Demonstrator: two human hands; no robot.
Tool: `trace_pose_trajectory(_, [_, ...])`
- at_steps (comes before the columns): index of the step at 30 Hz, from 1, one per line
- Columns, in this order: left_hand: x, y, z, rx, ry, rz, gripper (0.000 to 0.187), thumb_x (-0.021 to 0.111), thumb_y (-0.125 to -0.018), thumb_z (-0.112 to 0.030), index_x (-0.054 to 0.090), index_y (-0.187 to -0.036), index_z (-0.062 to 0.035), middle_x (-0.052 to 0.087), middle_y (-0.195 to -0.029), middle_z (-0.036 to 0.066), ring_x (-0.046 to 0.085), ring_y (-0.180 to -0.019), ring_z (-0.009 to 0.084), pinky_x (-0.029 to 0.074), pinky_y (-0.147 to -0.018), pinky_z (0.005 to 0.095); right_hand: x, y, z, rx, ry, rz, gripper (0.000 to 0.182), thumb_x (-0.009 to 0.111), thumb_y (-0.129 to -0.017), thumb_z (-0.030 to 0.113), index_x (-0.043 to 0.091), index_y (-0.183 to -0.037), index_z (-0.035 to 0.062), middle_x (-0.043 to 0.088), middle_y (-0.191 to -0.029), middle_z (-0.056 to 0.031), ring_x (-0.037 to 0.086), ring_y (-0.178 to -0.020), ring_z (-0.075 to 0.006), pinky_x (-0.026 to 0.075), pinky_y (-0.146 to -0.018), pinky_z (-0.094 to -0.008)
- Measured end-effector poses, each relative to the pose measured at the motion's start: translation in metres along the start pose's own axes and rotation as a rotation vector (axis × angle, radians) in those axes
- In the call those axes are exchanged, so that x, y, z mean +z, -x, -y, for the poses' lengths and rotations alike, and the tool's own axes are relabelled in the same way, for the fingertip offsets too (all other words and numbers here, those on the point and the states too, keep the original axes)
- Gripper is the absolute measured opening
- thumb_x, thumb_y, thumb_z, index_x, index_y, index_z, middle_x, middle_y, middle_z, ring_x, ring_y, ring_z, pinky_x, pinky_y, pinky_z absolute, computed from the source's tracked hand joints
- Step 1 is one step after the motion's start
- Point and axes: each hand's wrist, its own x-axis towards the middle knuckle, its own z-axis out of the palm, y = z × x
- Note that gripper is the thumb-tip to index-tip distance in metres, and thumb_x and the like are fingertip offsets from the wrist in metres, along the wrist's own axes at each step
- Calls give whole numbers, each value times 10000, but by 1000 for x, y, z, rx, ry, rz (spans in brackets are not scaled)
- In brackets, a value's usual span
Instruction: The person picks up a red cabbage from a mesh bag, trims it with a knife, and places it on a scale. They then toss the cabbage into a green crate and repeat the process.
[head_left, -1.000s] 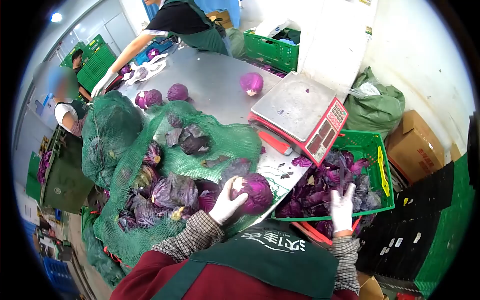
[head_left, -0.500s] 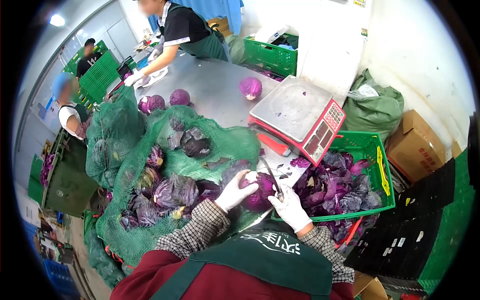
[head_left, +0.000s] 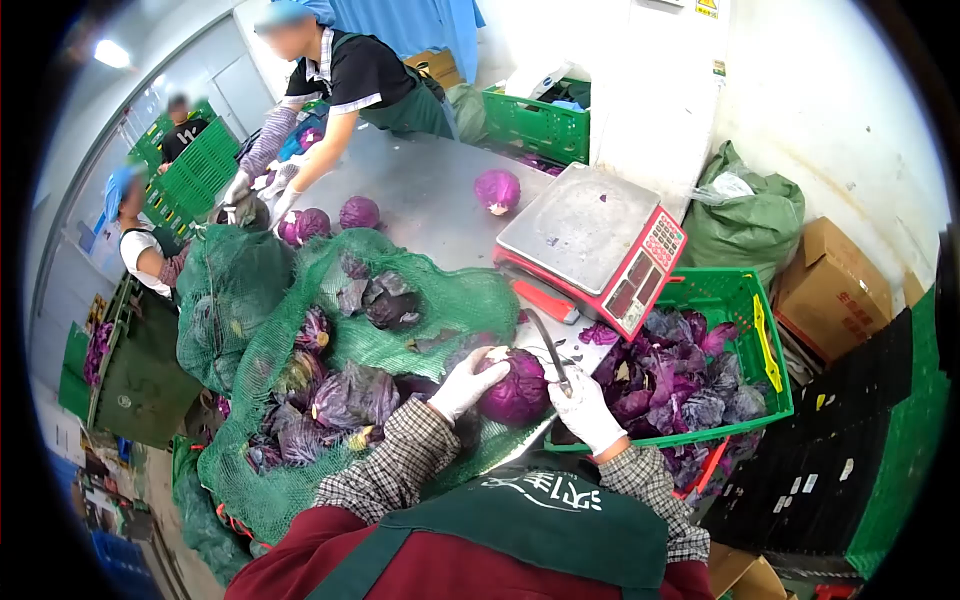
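Right hand [head_left: 588,412] moved from crate [head_left: 725,285], fingers gripping knife [head_left: 551,351], left hand [head_left: 463,386] clasping red cabbage [head_left: 517,390]

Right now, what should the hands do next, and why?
Perhaps ease the knife against the purple cabbage for a small cut: the left hand grips the cabbage, while the right hand holds the knife close beside it.

One wide head-worn view, close above the green apron [head_left: 540,545], forward and down across the metal table [head_left: 430,190].
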Motion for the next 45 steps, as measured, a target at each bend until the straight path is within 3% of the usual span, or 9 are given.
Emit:
trace_pose_trajectory(2, [-6, -7, 8, -52, 49, -39, 645, 640, -895, -381, 438, -1343, 36, 557, -1262, 151, 545, -1156, 204, 436, -991, 318, -1, 7, 5, 63, -63, 14, 198, 629, -832, 80, 582, -1009, 2, 568, -929, -120, 582, -808, -237, 498, -707, -337])
trace_pose_trajectory(3, [-12, -15, 14, -104, 71, -81, 649, 623, -899, -402, 438, -1347, 29, 562, -1259, 155, 565, -1137, 212, 461, -968, 327, -5, 15, 3, -573, 670, -52, 128, 607, -839, 44, 575, -958, 11, 559, -855, -103, 589, -754, -214, 495, -639, -319])
trace_pose_trajectory(5, [-16, -15, 6, -275, 275, -134, 648, 535, -914, -497, 462, -1345, -19, 590, -1242, 156, 641, -1039, 253, 563, -810, 405, -17, 34, 19, -683, 554, -99, 108, 588, -845, 19, 578, -953, 28, 555, -793, -90, 574, -688, -171, 475, -578, -312])
trace_pose_trajectory(10, [-27, -13, -1, -398, 287, -196, 624, 480, -920, -550, 520, -1296, -54, 621, -1205, 142, 663, -998, 259, 589, -683, 446, -82, 110, -28, 604, -318, -359, 164, 592, -848, -9, 587, -1008, 27, 581, -840, -30, 574, -721, -131, 487, -639, -275])
trace_pose_trajectory(13, [-31, -22, 29, -134, 148, -94, 711, 614, -878, -471, 462, -1339, 48, 575, -1269, 162, 575, -1146, 258, 483, -952, 401, -86, 122, -64, 236, 20, -660, 226, 605, -864, 9, 586, -1089, 4, 605, -964, -44, 594, -814, -127, 496, -743, -234])
trace_pose_trajectory(16, [-8, -2, -37, 405, -727, 273, 617, 710, -836, -235, 456, -1348, -3, 556, -1263, 161, 521, -1193, 261, 379, -1052, 365, -74, 75, 8, 318, -114, -422, 382, 660, -870, 101, 563, -1224, -6, 620, -926, -25, 587, -804, -104, 489, -712, -229])
trace_pose_trajectory(23, [-1, 12, -95, 166, -786, 544, 840, 757, -769, -393, 383, -1398, 20, 377, -1434, 258, 374, -1343, 348, 306, -1112, 393, 2, 33, 13, 358, -526, -65, 355, 635, -913, 190, 548, -1217, 29, 526, -728, 40, 447, -495, -34, 377, -447, -195])
trace_pose_trajectory(30, [35, 39, -37, 324, -1062, 22, 1258, 836, -578, -518, 144, -1467, 42, 200, -1474, 323, 274, -1354, 455, 309, -1108, 458, 11, 40, -13, -378, 431, -161, 293, 503, -926, 82, 509, -1197, -29, 568, -1136, -211, 581, -1040, -346, 505, -880, -417])
trace_pose_trajectory(45, [49, 40, -38, 300, -1125, -32, 1158, 836, -581, -469, 239, -1408, 80, 348, -1393, 300, 373, -1284, 429, 369, -1059, 440, 13, 22, 31, 169, 470, 157, 413, 451, -949, 161, 465, -1286, -77, 525, -1265, -253, 554, -1130, -333, 514, -857, -361])
